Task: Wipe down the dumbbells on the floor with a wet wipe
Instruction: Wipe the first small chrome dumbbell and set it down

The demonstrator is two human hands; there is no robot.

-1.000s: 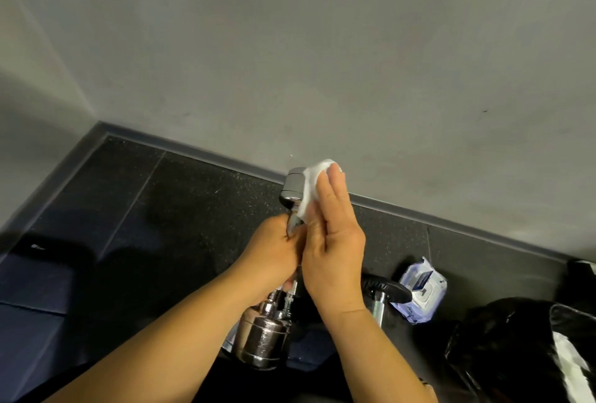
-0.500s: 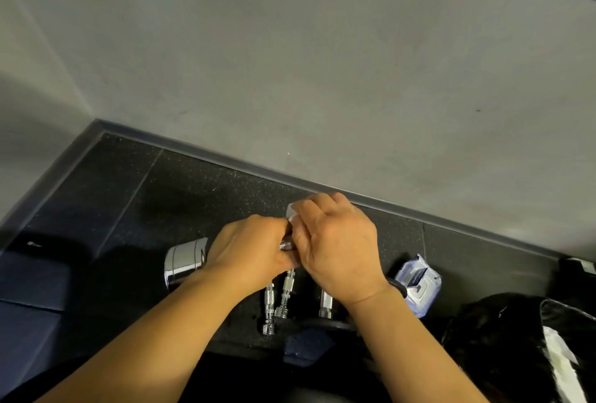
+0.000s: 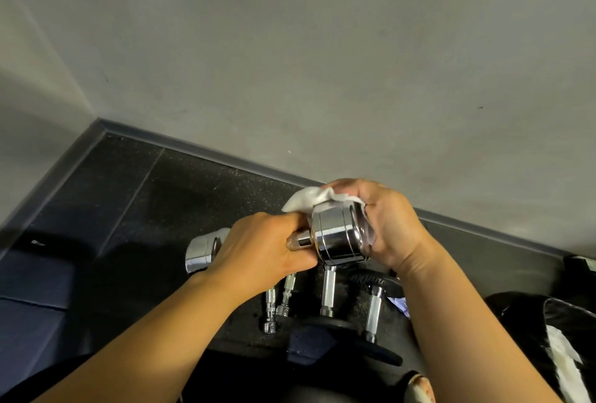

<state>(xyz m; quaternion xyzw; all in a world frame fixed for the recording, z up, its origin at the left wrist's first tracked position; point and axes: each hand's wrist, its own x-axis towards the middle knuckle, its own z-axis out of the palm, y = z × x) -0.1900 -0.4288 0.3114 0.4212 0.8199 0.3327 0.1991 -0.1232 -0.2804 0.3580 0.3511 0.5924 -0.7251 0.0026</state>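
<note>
A chrome dumbbell (image 3: 338, 235) is held level above the floor. My left hand (image 3: 261, 251) grips its knurled handle; the far head shows just left of that hand. My right hand (image 3: 387, 225) holds a white wet wipe (image 3: 309, 198) curled over the near chrome head, fingers on top and thumb against its end face. On the black floor (image 3: 129, 209) below lie two dumbbells with chrome handles (image 3: 329, 293) and black plates, plus two thin chrome bars (image 3: 277, 302).
The grey wall and its skirting (image 3: 209, 149) run close behind the hands. A black bag (image 3: 529, 331) with white material in it sits at lower right. A wipes packet (image 3: 400, 304) peeks out beside my right forearm.
The dumbbell went from upright to level. My right hand moved with the wipe from the handle onto the right chrome head, which is now in view. The left hand kept its grip.
</note>
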